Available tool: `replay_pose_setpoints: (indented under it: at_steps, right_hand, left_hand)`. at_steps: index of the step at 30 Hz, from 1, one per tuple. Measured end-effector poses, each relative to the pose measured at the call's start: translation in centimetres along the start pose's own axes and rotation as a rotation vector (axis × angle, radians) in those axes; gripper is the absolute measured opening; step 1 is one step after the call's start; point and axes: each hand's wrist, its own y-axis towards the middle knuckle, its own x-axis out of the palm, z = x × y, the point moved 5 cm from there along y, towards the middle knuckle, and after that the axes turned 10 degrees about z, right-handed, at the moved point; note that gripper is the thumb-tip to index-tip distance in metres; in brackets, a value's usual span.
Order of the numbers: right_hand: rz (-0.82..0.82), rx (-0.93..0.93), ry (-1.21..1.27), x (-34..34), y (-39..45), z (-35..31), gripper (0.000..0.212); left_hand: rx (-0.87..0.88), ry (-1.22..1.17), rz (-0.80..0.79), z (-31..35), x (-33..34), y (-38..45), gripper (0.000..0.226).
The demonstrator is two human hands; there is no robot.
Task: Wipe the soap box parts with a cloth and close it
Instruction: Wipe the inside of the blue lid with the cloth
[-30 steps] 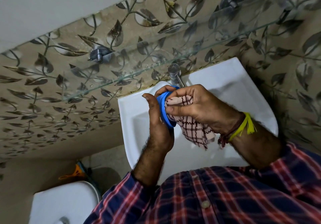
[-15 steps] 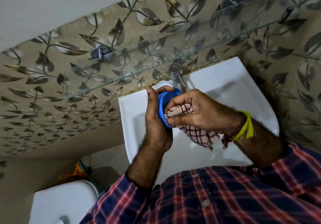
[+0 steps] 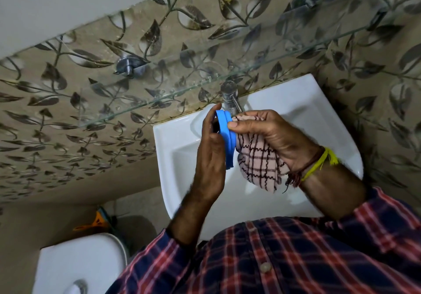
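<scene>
Over a white sink [image 3: 296,102] at frame centre, under a glass shelf [image 3: 205,84] on leaf-patterned tiles [image 3: 68,122], the left hand [image 3: 210,157] cups a blue soap box [image 3: 227,138] while the right hand [image 3: 271,134] pinches a checked cloth [image 3: 257,163] against it.

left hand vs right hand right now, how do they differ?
The left hand holds the blue soap box part edge-on with fingers fairly straight; the right hand is curled around the checked cloth, thumb on the part's rim. The right wrist wears a yellow thread; the left wrist is bare. Both are raised over the white sink.
</scene>
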Motion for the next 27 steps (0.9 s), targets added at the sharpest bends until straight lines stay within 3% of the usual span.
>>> replay_pose_setpoints:
  at_steps: [4, 9, 13, 15, 20, 27]
  right_hand:
    - [-0.049, 0.071, 0.113, 0.6, -0.1, 0.4, 0.043]
    - [-0.063, 0.100, 0.204, 0.8, -0.1, 1.1, 0.044]
    - [-0.037, -0.021, 0.037, 0.6, 0.0, 1.2, 0.019]
    - [-0.039, -0.076, -0.027, 0.6, -0.2, 0.9, 0.021]
    - [-0.038, -0.163, -0.130, 0.3, -0.2, -0.5, 0.024]
    - [0.011, -0.280, -0.372, 0.7, -0.4, 0.0, 0.021]
  left_hand:
    - [0.035, 0.006, 0.116, -0.4, 0.4, 0.5, 0.105]
    - [0.086, 0.037, 0.125, -1.2, 0.8, -0.2, 0.104]
    - [0.029, -0.026, 0.161, -0.7, 0.5, 0.6, 0.076]
    - [-0.019, -0.085, 0.150, -0.4, 0.5, 1.0, 0.066]
    - [-0.222, -0.182, 0.078, -1.0, 0.7, 0.8, 0.075]
    - [-0.344, -0.227, 0.063, -1.0, 0.4, 1.0, 0.077]
